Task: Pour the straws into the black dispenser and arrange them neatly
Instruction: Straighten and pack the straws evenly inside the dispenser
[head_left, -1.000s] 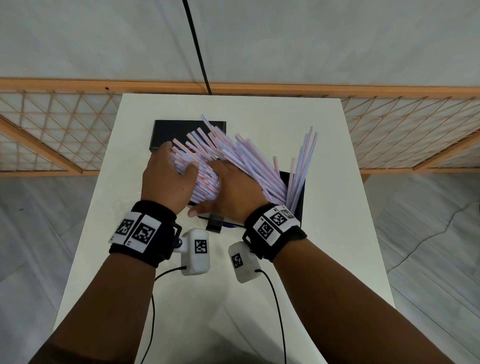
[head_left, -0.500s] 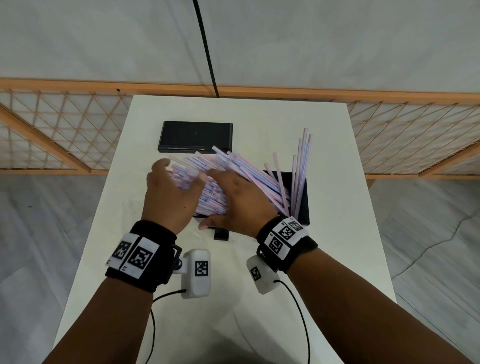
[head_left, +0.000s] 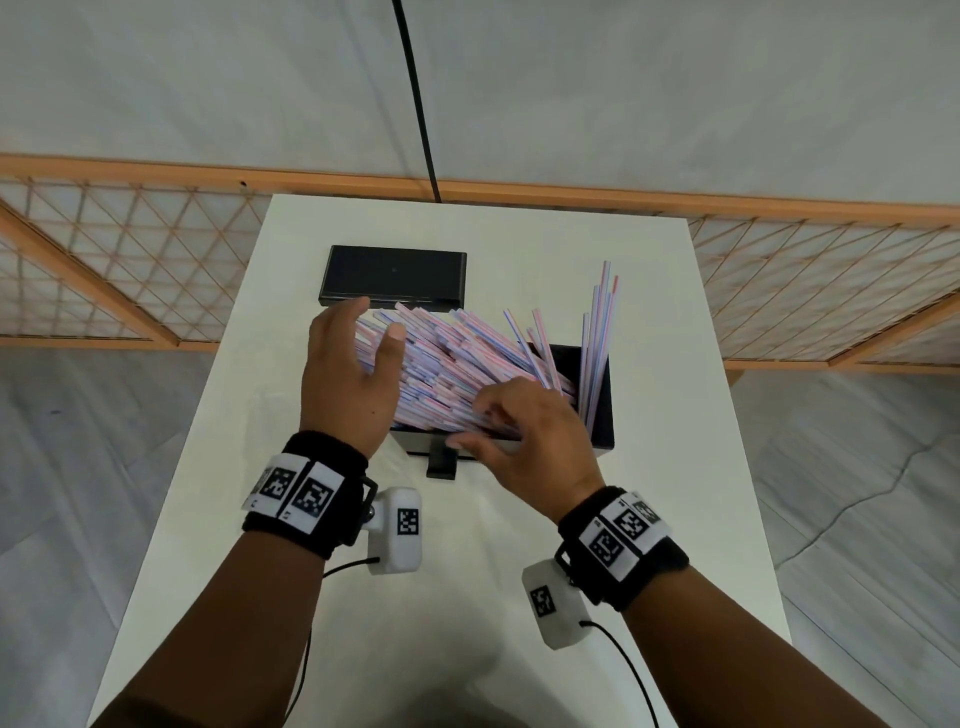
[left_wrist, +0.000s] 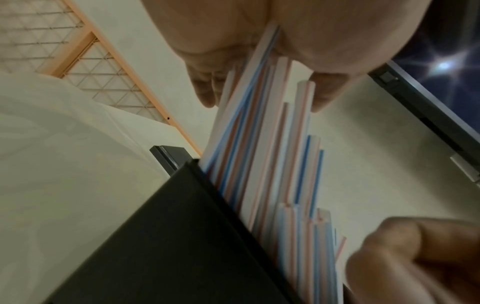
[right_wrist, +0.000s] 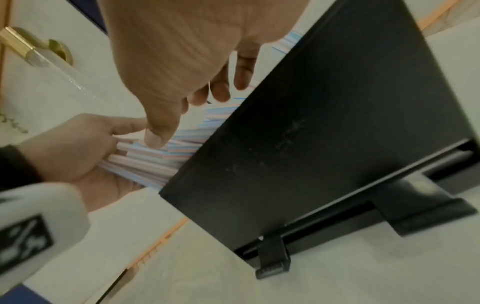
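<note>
Striped pink-and-blue straws (head_left: 452, 364) lean leftward out of the black dispenser (head_left: 602, 415) in the head view, while a few stand nearly upright at its right end. My left hand (head_left: 375, 321) has its palm and straight fingers against the straws' left ends. My right hand (head_left: 470, 425) lies on the bundle at the dispenser's front rim, with bent fingers and thumb around the nearest straws. In the left wrist view, the left hand (left_wrist: 262, 94) caps the straws (left_wrist: 259, 164) above the dispenser wall (left_wrist: 168, 236). In the right wrist view, the right hand (right_wrist: 188, 116) digs into the straws (right_wrist: 155, 162).
The dispenser's flat black lid (head_left: 393, 278) lies behind the hands near the far edge of the white table (head_left: 311, 519). A wooden lattice railing (head_left: 130, 270) runs behind the table, with grey floor on both sides. A black cable (head_left: 415, 104) hangs down the wall.
The straw bundle has dropped lower toward the dispenser. My left hand has opened and slid onto the straws' left ends. My right hand has moved right and nearer the front rim.
</note>
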